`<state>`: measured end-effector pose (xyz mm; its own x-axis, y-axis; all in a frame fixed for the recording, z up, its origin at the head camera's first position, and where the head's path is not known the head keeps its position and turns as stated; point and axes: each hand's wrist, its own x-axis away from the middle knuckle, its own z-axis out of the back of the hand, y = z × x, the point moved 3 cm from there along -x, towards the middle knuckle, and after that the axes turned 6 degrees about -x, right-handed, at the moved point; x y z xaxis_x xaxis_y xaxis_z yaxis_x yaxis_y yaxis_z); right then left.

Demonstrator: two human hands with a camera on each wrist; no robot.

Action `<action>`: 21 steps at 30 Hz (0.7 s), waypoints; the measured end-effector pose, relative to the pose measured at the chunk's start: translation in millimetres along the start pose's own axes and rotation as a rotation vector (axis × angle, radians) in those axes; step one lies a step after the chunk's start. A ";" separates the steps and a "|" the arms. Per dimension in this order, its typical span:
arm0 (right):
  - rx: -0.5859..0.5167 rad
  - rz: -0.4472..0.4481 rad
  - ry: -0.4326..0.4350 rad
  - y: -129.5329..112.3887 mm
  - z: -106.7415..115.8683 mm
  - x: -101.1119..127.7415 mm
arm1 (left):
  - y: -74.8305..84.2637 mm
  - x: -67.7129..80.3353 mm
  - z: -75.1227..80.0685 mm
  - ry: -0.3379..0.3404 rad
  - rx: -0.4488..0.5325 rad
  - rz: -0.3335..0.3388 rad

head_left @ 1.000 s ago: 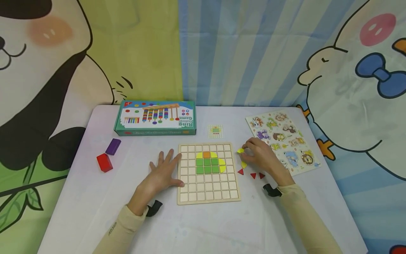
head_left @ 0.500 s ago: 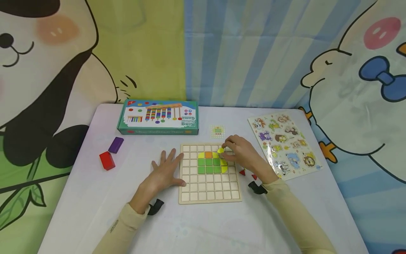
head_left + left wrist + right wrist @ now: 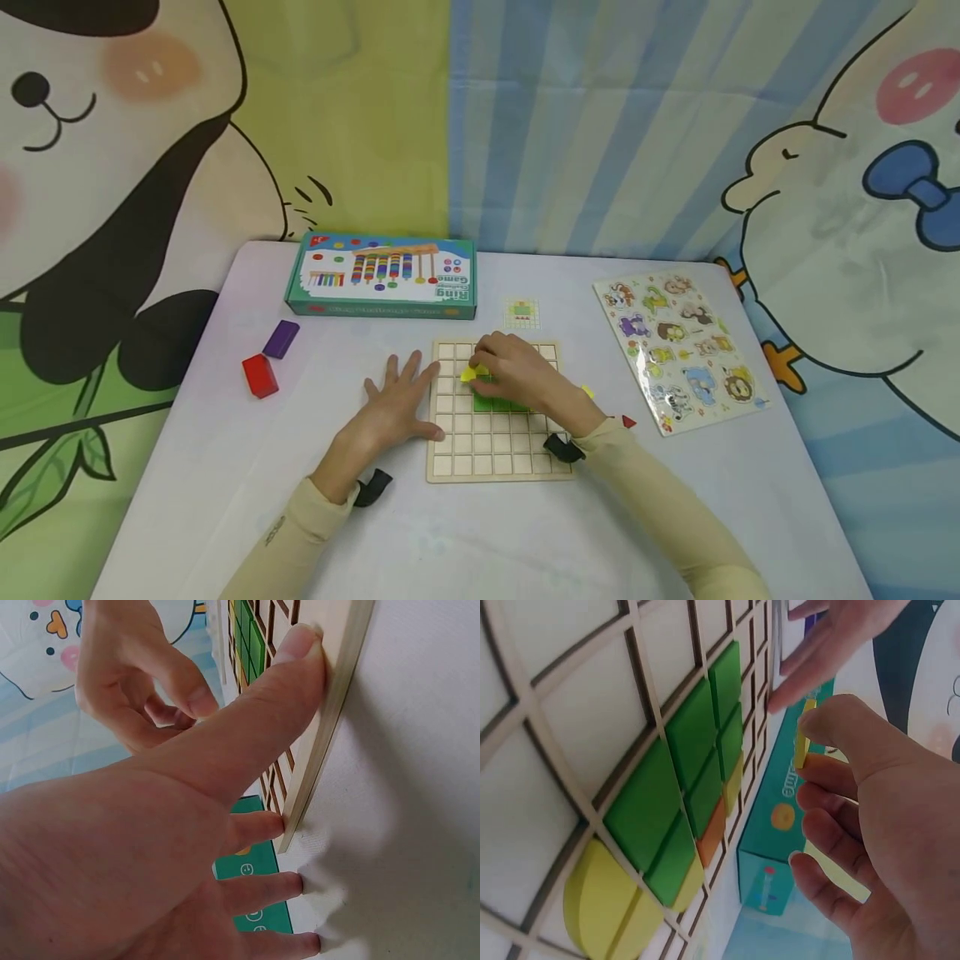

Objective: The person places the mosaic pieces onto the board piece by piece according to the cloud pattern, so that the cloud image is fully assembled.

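Your right hand (image 3: 517, 371) is pinching a small yellow quarter-round tile (image 3: 469, 374) on edge over the wooden grid board (image 3: 495, 454), upper left. Your left hand (image 3: 393, 408) is lying flat, fingers straight, bracing the board's left rim.

1. The right hand (image 3: 517, 375) moves from the table right of the board (image 3: 497, 467) to above the board's upper middle cells.
2. The yellow piece (image 3: 471, 374) pinched in its fingers travels with it, from beside the board's right edge to over the left end of the coloured block.
3. The hand now covers most of the green tiles (image 3: 495, 403) in the head view.
4. The head view shifts slightly.
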<state>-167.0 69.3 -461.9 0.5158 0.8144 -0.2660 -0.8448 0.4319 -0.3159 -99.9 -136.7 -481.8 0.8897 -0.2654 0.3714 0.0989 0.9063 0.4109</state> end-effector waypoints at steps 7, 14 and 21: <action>0.004 0.003 -0.033 -1.8 -11.8 0.1 | 1.9 -0.6 1.4 0.005 -0.021 -0.008; 0.006 0.002 -0.051 -2.7 -17.1 1.2 | 2.1 -1.2 2.0 0.006 -0.016 0.001; 0.006 -0.017 -0.070 -2.8 -20.9 0.9 | 1.7 -0.6 1.7 0.007 -0.005 0.004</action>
<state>-161.2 60.7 -480.3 0.5187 0.8321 -0.1963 -0.8372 0.4478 -0.3139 -101.0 -135.6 -479.9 0.8932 -0.2597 0.3671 0.0977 0.9089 0.4054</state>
